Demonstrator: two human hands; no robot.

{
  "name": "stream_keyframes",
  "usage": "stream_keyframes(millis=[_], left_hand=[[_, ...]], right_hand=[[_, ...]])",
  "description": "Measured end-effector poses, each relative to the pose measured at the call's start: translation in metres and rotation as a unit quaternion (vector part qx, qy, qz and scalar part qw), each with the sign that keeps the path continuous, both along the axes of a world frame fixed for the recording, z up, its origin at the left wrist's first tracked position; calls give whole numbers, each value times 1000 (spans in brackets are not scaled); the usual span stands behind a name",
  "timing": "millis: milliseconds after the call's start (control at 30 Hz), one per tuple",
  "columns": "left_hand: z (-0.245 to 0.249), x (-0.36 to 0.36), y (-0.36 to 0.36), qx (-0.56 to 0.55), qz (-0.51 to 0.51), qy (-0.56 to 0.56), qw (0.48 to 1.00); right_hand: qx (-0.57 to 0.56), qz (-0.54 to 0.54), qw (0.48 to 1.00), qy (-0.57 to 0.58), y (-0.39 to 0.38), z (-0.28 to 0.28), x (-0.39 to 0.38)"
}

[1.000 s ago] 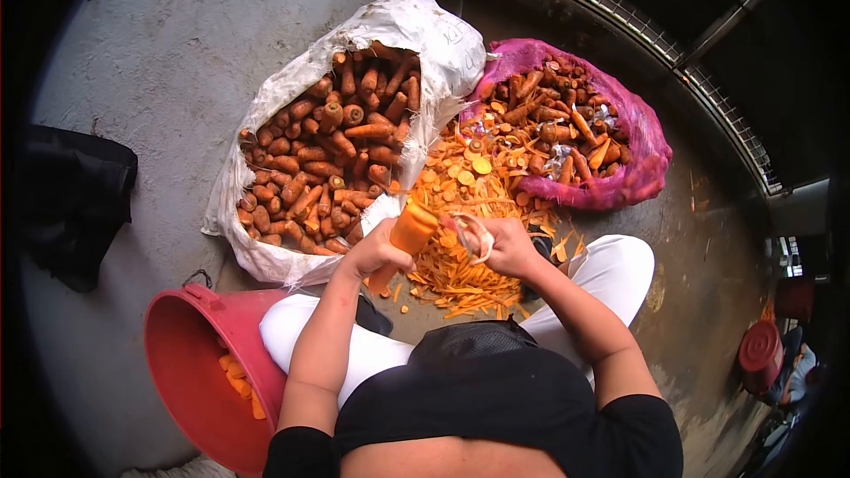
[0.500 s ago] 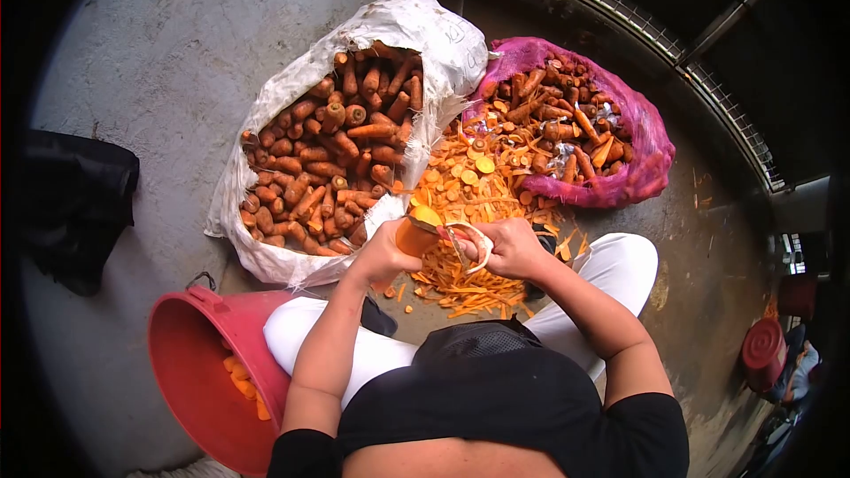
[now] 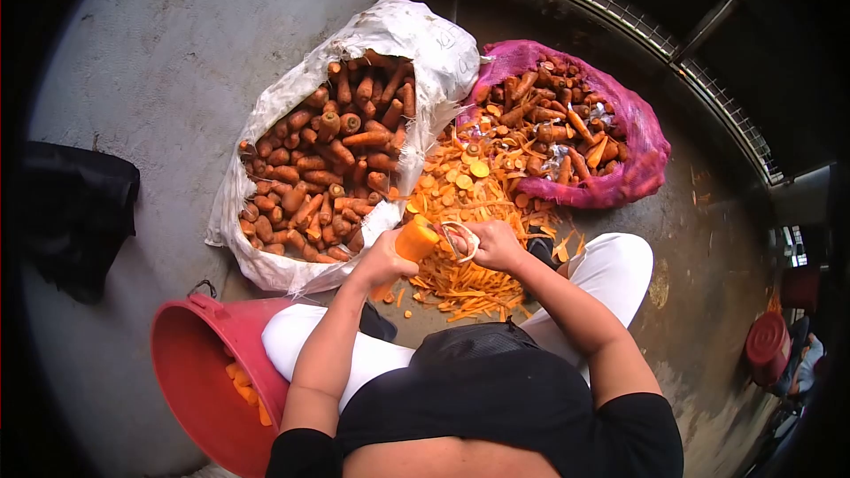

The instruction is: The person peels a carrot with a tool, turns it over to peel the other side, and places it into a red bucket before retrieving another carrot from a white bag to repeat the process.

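Note:
My left hand point(image 3: 388, 262) is closed around a thick carrot point(image 3: 416, 240), whose bright orange peeled surface faces up. Just right of it, my right hand point(image 3: 492, 245) grips a peeler point(image 3: 460, 242) with a pale, looped frame, close to the carrot's end. Below and beyond both hands lies a heap of orange peelings and cut ends point(image 3: 469, 288). Ahead on the left stands an open white sack point(image 3: 416, 31) full of unpeeled carrots point(image 3: 310, 177). A pink mesh sack point(image 3: 645, 150) at the right holds more carrots and scraps.
A red bucket point(image 3: 190, 381) with several orange pieces point(image 3: 243, 383) lies tilted beside my left leg. Black cloth point(image 3: 80, 204) is at the far left. At the far right are another red container point(image 3: 767, 345) and part of a person point(image 3: 806, 365).
The carrot has turned in my left hand, so its peeled surface now shows in place of a darker side. My right hand and the peeler have shifted slightly left.

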State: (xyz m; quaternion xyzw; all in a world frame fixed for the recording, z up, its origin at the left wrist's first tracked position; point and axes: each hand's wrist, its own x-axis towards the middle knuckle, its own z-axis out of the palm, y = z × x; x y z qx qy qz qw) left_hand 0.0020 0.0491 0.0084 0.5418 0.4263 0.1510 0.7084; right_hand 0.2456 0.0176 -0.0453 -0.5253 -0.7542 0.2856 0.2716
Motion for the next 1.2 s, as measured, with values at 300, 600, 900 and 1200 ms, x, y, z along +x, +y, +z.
stream_keyframes(millis=[300, 600, 900, 1200], left_hand=[[-7, 5, -9, -38, 1, -33, 999], [7, -11, 6, -66, 179, -177, 966], [-36, -8, 18, -268, 514, -291, 761], [-36, -11, 19, -303, 459, -329, 768]], right_hand=[[-74, 18, 991, -110, 3, -49, 15], [-244, -163, 956, -21, 7, -70, 47], [-391, -235, 799, 391, 24, -39, 26], [-410, -215, 817, 345, 23, -37, -2]])
